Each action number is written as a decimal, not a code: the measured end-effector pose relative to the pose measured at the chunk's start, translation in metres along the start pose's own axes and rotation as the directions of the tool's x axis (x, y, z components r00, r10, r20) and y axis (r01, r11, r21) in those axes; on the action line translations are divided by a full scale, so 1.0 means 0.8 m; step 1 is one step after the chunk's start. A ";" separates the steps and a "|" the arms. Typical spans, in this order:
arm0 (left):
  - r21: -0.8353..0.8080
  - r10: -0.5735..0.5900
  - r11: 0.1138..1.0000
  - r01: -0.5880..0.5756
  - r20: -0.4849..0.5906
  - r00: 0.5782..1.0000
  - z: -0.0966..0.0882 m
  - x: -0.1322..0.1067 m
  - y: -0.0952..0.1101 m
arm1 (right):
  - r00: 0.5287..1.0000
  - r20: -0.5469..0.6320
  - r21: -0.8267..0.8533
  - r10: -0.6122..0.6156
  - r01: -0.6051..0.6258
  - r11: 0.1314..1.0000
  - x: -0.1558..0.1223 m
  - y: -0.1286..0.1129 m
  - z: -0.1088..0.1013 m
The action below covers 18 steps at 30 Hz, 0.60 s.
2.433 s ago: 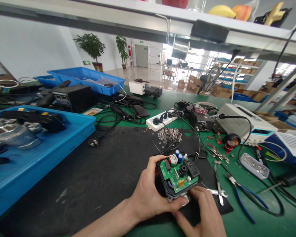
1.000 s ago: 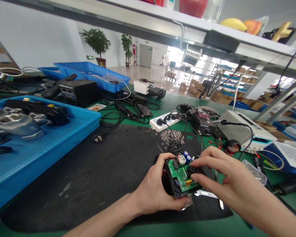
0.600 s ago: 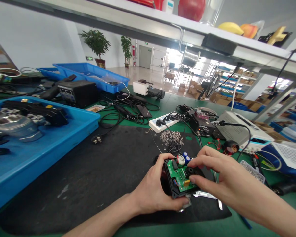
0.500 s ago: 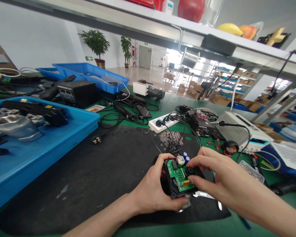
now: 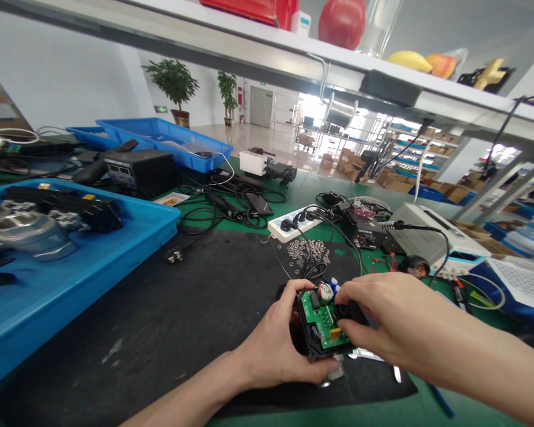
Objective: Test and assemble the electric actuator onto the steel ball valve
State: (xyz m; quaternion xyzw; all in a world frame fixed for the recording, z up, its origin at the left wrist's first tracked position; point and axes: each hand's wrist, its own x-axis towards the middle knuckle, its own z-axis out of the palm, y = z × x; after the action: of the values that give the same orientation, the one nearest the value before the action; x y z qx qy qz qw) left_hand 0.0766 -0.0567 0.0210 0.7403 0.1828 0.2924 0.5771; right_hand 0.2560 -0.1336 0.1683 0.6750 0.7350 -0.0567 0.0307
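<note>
My left hand (image 5: pixel 278 341) is wrapped round a black plastic housing (image 5: pixel 314 351), thumb along its near side and fingers at its far left edge. A green circuit board (image 5: pixel 314 317) faces up in the housing, with blue capacitors (image 5: pixel 334 283), a round whitish component (image 5: pixel 325 292) and a yellow component (image 5: pixel 335 333). Over the board's right side, my right hand (image 5: pixel 374 308) is closed, thumb and fingers pinching a black part (image 5: pixel 343 311). Its exact kind is partly hidden by the fingers. A shiny piece (image 5: pixel 334 372) sticks out under my left thumb.
Behind the housing, small metal nuts or rings (image 5: pixel 309 252) lie scattered on the black mat (image 5: pixel 173 320). A power strip (image 5: pixel 293 223) and cables stand farther back. A wrench (image 5: pixel 374 357) lies at right, a blue tray (image 5: pixel 115 261) of metal parts at left. A shelf (image 5: pixel 249 41) spans overhead.
My right hand has shifted slightly, its wrist and forearm rising a little, and its thumb and fingers cover more of the black part. My left hand keeps the housing in nearly the same place.
</note>
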 end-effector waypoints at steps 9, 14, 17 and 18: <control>0.017 -0.012 1.000 0.012 0.001 1.000 -0.003 -0.001 0.002 | 1.000 -0.004 0.018 -0.020 0.020 1.000 0.005 0.001 0.001; -0.014 -0.023 1.000 0.023 0.027 0.999 -0.004 0.001 0.007 | 1.000 0.004 0.032 0.019 -0.019 0.999 0.003 -0.003 -0.001; -0.023 -0.022 0.999 0.023 0.022 1.000 -0.003 0.001 0.007 | 0.999 0.010 0.032 0.034 -0.035 0.999 0.004 -0.006 -0.002; -0.021 -0.021 1.000 0.022 0.022 1.000 -0.003 0.001 0.006 | 0.999 0.010 0.034 0.034 -0.034 0.999 0.005 -0.006 -0.002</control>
State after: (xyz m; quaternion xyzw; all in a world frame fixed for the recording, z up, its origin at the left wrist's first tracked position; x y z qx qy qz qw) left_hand 0.0751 -0.0559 0.0263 0.7351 0.1813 0.2803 0.5901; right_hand 0.2506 -0.1300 0.1693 0.6876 0.7222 -0.0716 0.0236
